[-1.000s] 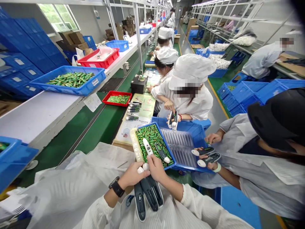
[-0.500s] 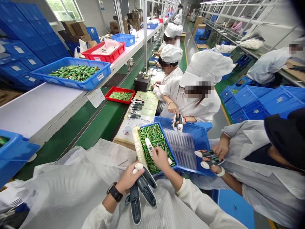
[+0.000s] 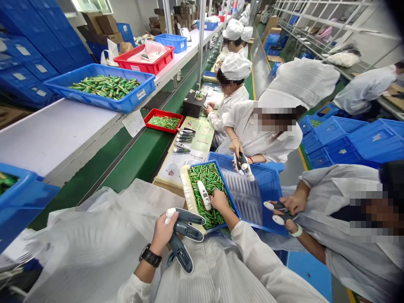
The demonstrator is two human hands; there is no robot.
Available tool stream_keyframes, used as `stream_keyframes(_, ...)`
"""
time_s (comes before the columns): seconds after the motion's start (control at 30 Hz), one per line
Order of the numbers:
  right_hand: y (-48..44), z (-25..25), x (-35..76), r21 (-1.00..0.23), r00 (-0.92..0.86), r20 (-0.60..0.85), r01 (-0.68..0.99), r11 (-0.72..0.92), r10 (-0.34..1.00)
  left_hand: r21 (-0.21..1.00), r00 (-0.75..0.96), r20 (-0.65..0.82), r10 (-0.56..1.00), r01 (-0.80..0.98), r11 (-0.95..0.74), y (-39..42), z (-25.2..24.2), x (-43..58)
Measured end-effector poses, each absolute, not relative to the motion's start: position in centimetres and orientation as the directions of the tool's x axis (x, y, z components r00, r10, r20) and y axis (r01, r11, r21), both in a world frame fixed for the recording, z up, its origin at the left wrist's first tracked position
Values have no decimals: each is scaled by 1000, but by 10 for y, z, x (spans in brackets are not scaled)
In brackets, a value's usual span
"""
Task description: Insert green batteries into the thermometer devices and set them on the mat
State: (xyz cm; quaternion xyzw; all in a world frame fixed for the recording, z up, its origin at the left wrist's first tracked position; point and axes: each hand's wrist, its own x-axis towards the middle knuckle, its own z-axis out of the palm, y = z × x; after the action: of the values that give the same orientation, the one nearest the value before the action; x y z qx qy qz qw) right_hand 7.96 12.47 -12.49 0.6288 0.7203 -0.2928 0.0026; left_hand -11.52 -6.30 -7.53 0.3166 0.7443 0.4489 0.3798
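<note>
My left hand (image 3: 161,232) is closed round the white heads of three handheld thermometers (image 3: 182,253), fanned out with their dark backs up and battery slots open. My right hand (image 3: 221,202) reaches into a shallow blue tray (image 3: 227,188) of green batteries (image 3: 206,171). Its fingers are bent together at the pile; their tips are partly hidden, so what they pinch does not show. Just left of those fingers, a white thermometer (image 3: 204,196) lies face up on the batteries.
A blue bin (image 3: 270,185) with a slotted clear insert adjoins the tray. Co-workers' hands hold thermometers beyond it and at right. Several thermometers (image 3: 185,136) lie on a printed mat. A red battery tray (image 3: 163,121) and a large blue one (image 3: 104,90) stand further left.
My left hand has turned, swinging the thermometers' lower ends up and rightward toward the tray. My right hand has moved off the white thermometer's side, fingers lower among the batteries. The view has shifted slightly.
</note>
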Motion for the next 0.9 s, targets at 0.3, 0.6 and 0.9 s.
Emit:
stream_keyframes(0.3,70,-87,118,-927,-370,-95,371,54,924,884,-568,-261,780,185,430,-58,-52,-110)
stream_keyframes(0.6,18,-42,117,-972,-526,89,141,190,846,840,-538,-300,787,241,485,-55,-17,-97)
stream_keyframes(0.9,10,-50,108,-979,-446,56,151,136,894,823,-582,-280,764,264,503,-64,-6,-88)
